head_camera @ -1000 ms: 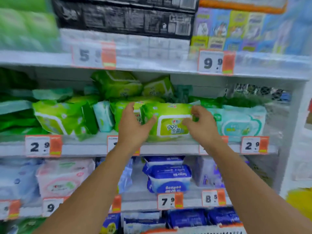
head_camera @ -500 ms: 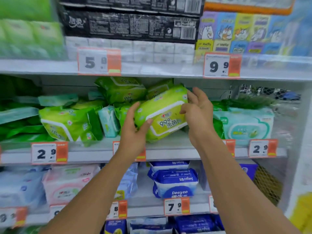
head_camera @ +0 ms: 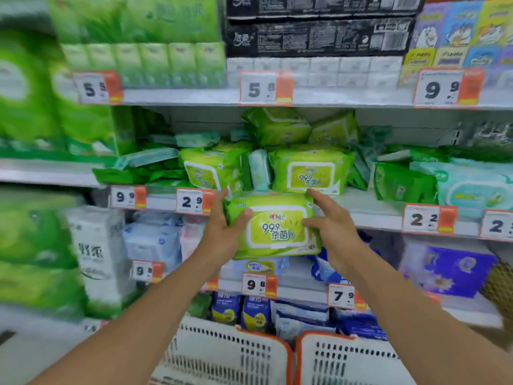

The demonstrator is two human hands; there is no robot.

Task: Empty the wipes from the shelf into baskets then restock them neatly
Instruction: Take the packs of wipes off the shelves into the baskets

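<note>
A lime-green wipes pack [head_camera: 277,227] with a white-framed label is out in front of the shelf edge [head_camera: 369,209], below the shelf level. My left hand [head_camera: 222,232] grips its left end, thumb on the front. My right hand [head_camera: 333,226] touches its right end with the fingers spread. On the shelf behind stand more green packs [head_camera: 308,172], another lime pack [head_camera: 208,170], a stack of lime packs above [head_camera: 277,126] and pale teal packs [head_camera: 472,187] at the right. Two white baskets with orange rims, left [head_camera: 230,354] and right [head_camera: 349,359], sit below my arms.
Price tags [head_camera: 194,201] line each shelf edge. Green and black tissue cartons [head_camera: 316,34] fill the shelf above. Blue and white packs [head_camera: 458,270] fill the lower shelves. Tall green and white tissue bundles [head_camera: 94,259] stand at the left.
The lime pack has come off the shelf, tilted up and then dropped down in front of the shelf edge between both hands. The view shifted left and down, showing the baskets.
</note>
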